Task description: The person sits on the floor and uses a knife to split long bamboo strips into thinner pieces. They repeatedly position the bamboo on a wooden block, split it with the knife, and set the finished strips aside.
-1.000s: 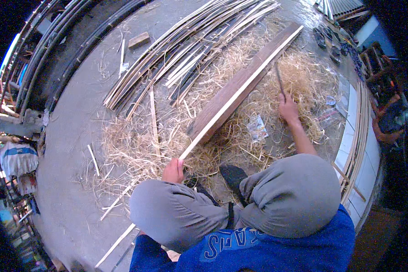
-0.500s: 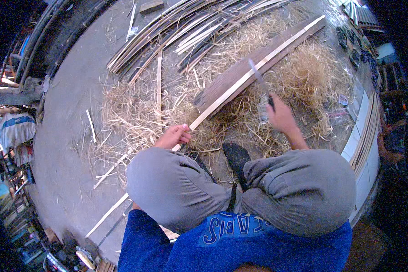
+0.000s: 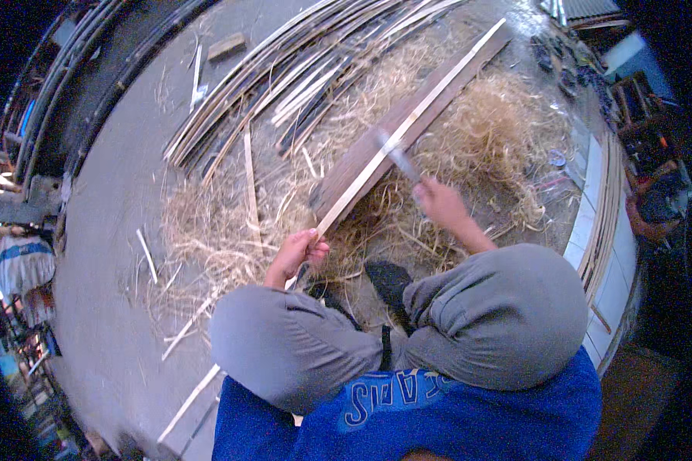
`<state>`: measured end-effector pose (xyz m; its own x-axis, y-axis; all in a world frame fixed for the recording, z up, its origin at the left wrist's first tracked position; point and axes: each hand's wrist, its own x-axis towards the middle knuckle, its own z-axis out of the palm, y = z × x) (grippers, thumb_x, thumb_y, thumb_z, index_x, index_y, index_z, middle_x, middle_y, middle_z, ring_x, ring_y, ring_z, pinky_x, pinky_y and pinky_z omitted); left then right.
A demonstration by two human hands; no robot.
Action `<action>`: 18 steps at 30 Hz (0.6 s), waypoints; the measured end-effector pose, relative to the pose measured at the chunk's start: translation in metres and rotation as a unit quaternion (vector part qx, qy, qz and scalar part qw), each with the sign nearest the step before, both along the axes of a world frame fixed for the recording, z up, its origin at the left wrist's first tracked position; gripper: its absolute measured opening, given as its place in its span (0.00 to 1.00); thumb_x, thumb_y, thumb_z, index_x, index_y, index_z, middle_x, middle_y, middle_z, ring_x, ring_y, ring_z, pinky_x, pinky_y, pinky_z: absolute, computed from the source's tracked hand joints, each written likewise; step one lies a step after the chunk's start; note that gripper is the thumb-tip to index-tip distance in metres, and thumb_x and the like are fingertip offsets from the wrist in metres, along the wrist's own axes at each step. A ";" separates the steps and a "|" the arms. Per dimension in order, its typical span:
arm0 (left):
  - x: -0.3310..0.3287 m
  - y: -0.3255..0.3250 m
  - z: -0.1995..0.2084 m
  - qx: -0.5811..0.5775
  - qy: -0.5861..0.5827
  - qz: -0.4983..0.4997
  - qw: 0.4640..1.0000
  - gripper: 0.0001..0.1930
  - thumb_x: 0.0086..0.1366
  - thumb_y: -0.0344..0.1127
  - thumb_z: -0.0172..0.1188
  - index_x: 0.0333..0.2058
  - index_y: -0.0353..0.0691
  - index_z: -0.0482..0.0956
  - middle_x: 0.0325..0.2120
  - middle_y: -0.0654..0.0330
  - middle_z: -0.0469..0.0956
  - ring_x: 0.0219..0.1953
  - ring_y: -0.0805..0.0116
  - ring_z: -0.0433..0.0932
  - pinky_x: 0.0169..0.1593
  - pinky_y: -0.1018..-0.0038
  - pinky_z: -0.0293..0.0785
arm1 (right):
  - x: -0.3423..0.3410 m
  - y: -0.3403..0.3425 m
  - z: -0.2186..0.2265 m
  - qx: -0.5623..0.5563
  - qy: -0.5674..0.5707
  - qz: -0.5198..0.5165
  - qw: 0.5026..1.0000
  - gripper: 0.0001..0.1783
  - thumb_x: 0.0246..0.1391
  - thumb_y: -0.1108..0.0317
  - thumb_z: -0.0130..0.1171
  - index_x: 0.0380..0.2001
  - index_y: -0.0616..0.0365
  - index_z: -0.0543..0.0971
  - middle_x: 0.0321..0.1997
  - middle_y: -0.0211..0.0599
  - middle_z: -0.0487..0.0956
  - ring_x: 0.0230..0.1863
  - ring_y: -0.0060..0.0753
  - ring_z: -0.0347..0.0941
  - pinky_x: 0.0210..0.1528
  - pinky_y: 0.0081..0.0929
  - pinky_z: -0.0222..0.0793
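Note:
A long pale bamboo strip (image 3: 435,94) lies along a brown wooden board (image 3: 370,144) that slants away to the far right. My left hand (image 3: 298,253) is closed round the strip just off the board's near end. The strip's tail runs down past my left knee. In my right hand (image 3: 443,206) is a knife (image 3: 404,164), its fingers wrapped round the handle. The blade is smeared by motion and crosses the strip near the board's middle; whether it touches cannot be made out.
Curly shavings (image 3: 490,123) surround the board. A bundle of dark and pale strips (image 3: 284,69) lies at the far left, with a brick-like block (image 3: 227,47) behind it. Long strips (image 3: 601,223) rest on white tiles at right. My foot (image 3: 388,280) is close below the board.
My right hand and the knife have moved nearer along the strip, toward my left hand. My left hand still grips the strip. The whole view has shifted slightly.

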<state>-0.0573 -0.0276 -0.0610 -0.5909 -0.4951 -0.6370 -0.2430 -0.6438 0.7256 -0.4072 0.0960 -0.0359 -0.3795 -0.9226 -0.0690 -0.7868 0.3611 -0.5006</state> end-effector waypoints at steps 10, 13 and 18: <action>0.044 0.012 -0.002 -0.093 -0.109 -0.129 0.981 0.18 0.70 0.48 0.47 0.34 0.38 0.76 0.15 0.68 0.69 0.16 0.81 0.62 0.21 0.80 0.60 | -0.014 -0.001 -0.011 -0.039 -0.038 -0.007 0.998 0.20 0.59 0.50 0.50 0.49 0.48 0.74 0.31 0.50 0.80 0.33 0.53 0.79 0.33 0.47 0.75; 0.031 0.015 0.012 -0.113 -0.102 -0.106 0.983 0.17 0.70 0.47 0.47 0.34 0.38 0.76 0.17 0.67 0.71 0.17 0.80 0.63 0.22 0.79 0.60 | -0.038 -0.009 0.008 0.009 0.067 0.028 0.997 0.21 0.58 0.48 0.50 0.50 0.46 0.73 0.31 0.49 0.80 0.32 0.52 0.79 0.33 0.46 0.75; 0.055 0.027 -0.009 -0.311 -0.142 -0.076 0.937 0.18 0.71 0.44 0.46 0.31 0.35 0.74 0.19 0.67 0.70 0.22 0.79 0.65 0.27 0.78 0.64 | -0.030 -0.010 0.005 0.032 0.119 0.066 0.990 0.23 0.57 0.46 0.50 0.52 0.43 0.71 0.32 0.48 0.80 0.31 0.51 0.78 0.33 0.45 0.75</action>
<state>-0.0021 -0.0011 -0.0702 -0.5344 -0.7464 -0.3966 -0.5383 -0.0612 0.8405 -0.4370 0.0865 -0.0306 -0.2679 -0.9620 -0.0527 -0.9221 0.2718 -0.2754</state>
